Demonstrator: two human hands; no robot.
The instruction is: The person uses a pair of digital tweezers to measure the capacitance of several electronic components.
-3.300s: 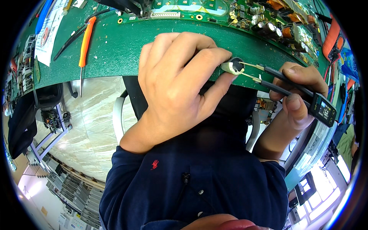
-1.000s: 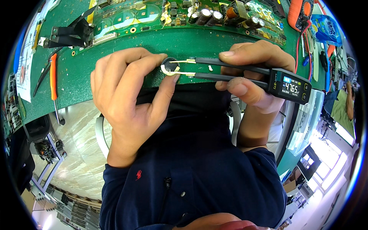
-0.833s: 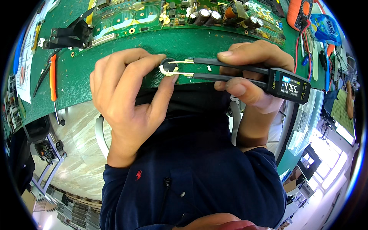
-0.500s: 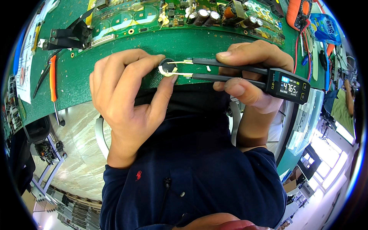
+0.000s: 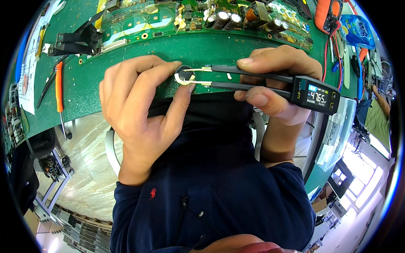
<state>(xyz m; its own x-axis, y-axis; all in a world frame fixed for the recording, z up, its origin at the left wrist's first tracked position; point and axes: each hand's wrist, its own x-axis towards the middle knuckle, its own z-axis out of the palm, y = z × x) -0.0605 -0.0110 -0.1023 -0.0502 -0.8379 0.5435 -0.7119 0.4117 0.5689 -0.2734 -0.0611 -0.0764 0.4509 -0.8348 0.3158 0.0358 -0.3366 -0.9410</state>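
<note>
My left hand (image 5: 141, 95) pinches a small round capacitor (image 5: 184, 74) between thumb and forefinger. Its black end faces up, with cream-coloured residue along the rim. From the other side, my right hand (image 5: 280, 78) grips a pair of black digital test tweezers (image 5: 257, 78), thumb on one arm and fingers on the other. The two thin pale tips are apart and reach over the capacitor's end face; whether both touch its contacts is too small to tell. A lit screen with a reading (image 5: 316, 96) shows on the tweezers' body.
A large green circuit board (image 5: 168, 27) with several capacitors lies at the far side of the green mat (image 5: 139, 47). At the left are a black bracketed part (image 5: 78, 40) and an orange-handled tool (image 5: 59, 88). An orange multimeter (image 5: 328, 16) and blue packet (image 5: 357, 31) sit far right.
The tweezer tips and the capacitor have shifted very slightly against each other. Both hands keep their grips and stay nearly in place, and the screen is still lit.
</note>
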